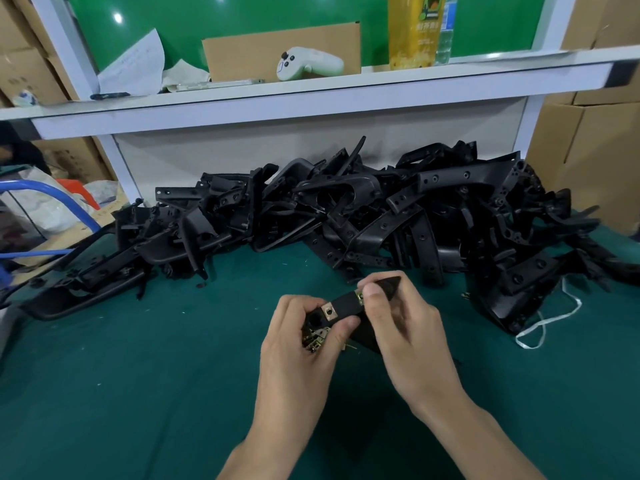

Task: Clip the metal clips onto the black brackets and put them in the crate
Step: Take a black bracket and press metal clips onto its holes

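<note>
Two hands: the left hand (301, 344) and the right hand (405, 327) both hold one black bracket (346, 304) just above the green tabletop (138, 358).
Left grip: clamped, with the fingers curled round the bracket's left end and the thumb lying along its near edge.
Loose clips (314, 337): a small bunch of metal clips is tucked in the left palm, under the bracket's left end.
Right grip: clamped on the bracket's right end, pinched between thumb and fingers.
Fitted clip (328, 310): it sits on the bracket's upper face, just beside the left fingertips.
Second clip (360, 295): it sits on the bracket right at the tip of the right thumb, touching it.
Bracket position: it spans between the two grips, tilted with the right end farther away, and its pointed tip sticks out past the right fingers.
Pile of brackets (346, 209): it is heaped across the back of the tabletop, just beyond the hands.
White strap (543, 322): it lies looped on the tabletop, to the right of the right hand.
Shelf (311, 95): it carries a game controller (308, 64), a cardboard sheet (263, 46) and a yellow bottle (412, 32).
Cardboard boxes (595, 143): they are stacked at the far right.
</note>
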`<state>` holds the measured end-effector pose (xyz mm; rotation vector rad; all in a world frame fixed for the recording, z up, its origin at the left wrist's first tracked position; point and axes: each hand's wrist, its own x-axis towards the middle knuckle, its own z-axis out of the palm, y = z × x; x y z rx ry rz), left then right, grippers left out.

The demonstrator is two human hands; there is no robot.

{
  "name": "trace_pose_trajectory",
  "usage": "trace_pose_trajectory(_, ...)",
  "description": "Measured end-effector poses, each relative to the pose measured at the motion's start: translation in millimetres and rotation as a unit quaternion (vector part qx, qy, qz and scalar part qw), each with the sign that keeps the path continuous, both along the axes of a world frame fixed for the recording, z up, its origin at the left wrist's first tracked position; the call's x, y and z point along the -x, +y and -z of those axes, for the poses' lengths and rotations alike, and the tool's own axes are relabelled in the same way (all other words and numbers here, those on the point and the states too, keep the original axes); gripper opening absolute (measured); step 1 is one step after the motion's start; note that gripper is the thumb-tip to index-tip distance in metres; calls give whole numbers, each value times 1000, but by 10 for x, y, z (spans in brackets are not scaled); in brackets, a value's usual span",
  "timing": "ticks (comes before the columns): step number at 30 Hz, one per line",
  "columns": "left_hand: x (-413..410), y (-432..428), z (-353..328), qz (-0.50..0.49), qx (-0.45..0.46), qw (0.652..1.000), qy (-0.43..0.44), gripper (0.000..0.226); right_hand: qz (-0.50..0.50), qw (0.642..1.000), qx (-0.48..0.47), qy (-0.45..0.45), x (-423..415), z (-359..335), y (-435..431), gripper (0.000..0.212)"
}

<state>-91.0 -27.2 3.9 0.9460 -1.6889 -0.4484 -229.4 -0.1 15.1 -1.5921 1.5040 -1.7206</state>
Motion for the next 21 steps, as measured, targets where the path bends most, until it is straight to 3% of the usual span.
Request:
trace_pose_trajectory(5, -28, -29, -60, 17, 7, 997, 77, 21, -17, 999, 19, 42, -4, -22, 19, 16)
trace_pose_trajectory(12, -110, -111, -76, -13, 75, 995, 65, 20, 35, 984, 99, 142, 65, -52, -9, 16)
trace_pose_trajectory(16, -84, -100, 6, -13, 57, 998, 32, 48, 55, 979, 112, 163, 51, 17, 3, 12)
trace_pose_trajectory(21, -110, -152, 51, -13, 61, 998, 4, 60, 124, 955, 137, 233, 102, 85, -60, 17)
